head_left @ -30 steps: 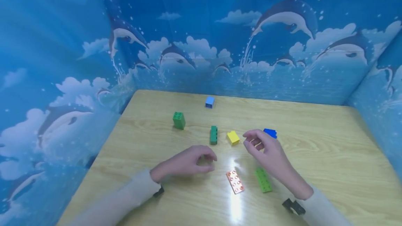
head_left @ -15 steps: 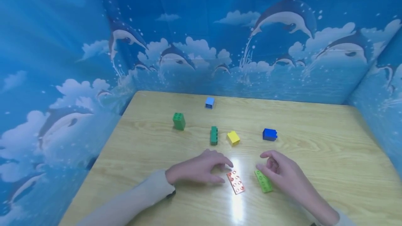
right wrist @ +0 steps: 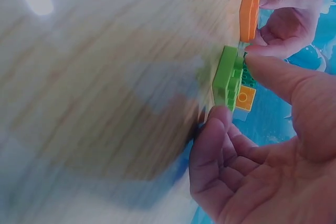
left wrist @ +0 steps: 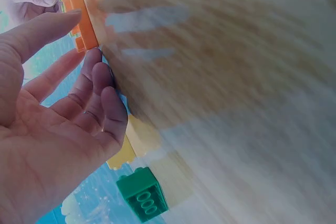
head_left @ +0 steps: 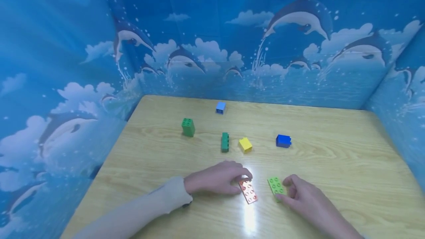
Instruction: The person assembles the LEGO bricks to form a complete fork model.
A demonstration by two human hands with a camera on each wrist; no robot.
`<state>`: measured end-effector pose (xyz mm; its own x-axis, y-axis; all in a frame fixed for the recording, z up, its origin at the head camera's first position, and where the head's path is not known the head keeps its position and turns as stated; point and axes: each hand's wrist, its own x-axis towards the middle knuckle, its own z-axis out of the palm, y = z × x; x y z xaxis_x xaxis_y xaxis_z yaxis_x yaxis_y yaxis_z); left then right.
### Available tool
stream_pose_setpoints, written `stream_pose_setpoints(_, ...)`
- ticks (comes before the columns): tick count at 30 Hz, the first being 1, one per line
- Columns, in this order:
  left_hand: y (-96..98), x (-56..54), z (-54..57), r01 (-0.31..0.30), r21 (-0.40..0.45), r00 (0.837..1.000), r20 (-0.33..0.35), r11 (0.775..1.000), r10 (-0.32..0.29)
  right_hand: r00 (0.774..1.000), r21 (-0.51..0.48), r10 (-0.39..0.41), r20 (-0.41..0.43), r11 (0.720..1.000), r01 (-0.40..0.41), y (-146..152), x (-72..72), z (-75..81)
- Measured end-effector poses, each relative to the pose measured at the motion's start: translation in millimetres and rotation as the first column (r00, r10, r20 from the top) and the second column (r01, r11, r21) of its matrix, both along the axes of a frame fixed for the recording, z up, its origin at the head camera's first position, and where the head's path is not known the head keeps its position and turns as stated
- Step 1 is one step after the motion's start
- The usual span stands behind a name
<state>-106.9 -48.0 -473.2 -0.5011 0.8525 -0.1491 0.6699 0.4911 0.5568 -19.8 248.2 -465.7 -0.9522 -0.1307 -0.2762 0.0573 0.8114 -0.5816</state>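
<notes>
In the head view, my left hand (head_left: 219, 178) is at the left side of an orange eight-stud building brick (head_left: 248, 191), thumb and forefinger spread at its near-left edge and far end. The left wrist view has the thumb overlapping this orange brick (left wrist: 81, 11), fingertips close to its end. My right hand (head_left: 307, 198) is at the right side of a lime green brick (head_left: 275, 185) with studs up. Its thumb overlaps the brick's near end. In the right wrist view, the fingertips are right at one end of the lime green brick (right wrist: 227, 77), thumb spread apart from them.
Beyond the hands lie a dark green brick (head_left: 225, 142), a yellow brick (head_left: 245, 145) and a dark blue brick (head_left: 283, 141). Farther back are a tall green brick (head_left: 188, 127) and a lighter blue brick (head_left: 220, 107). A dolphin-print curtain (head_left: 206, 40) borders the wooden table (head_left: 332, 165).
My left hand has moved right to the orange brick. My right hand has drawn back from beside the yellow and dark blue bricks to the lime green brick. The bricks stay in place.
</notes>
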Motion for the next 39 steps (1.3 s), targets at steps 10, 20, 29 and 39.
stream_pose_setpoints(10, 5.3, 1.8, 0.8, -0.044, -0.003, 0.999, 0.020, 0.999, 0.044, 1.000, 0.022, 0.028, 0.008, 0.999, -0.028, -3, -4.6, -1.7)
stream_pose_setpoints(20, -4.2, 8.3, 4.8, -0.275, -0.057, 0.941, 0.187, 0.960, 0.281, 0.999, -0.007, 0.040, 0.011, 0.999, -0.039, 2, -8.6, -1.3)
stream_pose_setpoints(29, -7.4, 13.6, 3.7, -0.386, -0.033, 0.899, 0.212, 0.922, 0.384, 0.997, -0.077, 0.068, 0.023, 0.995, -0.066, 4, -17.3, -2.0)
stream_pose_setpoints(39, -11.5, 14.8, -0.3, -0.422, 0.044, 0.878, 0.267, 0.905, 0.397, 0.985, -0.138, 0.162, -0.058, 0.976, -0.169, 3, -31.2, -4.0)
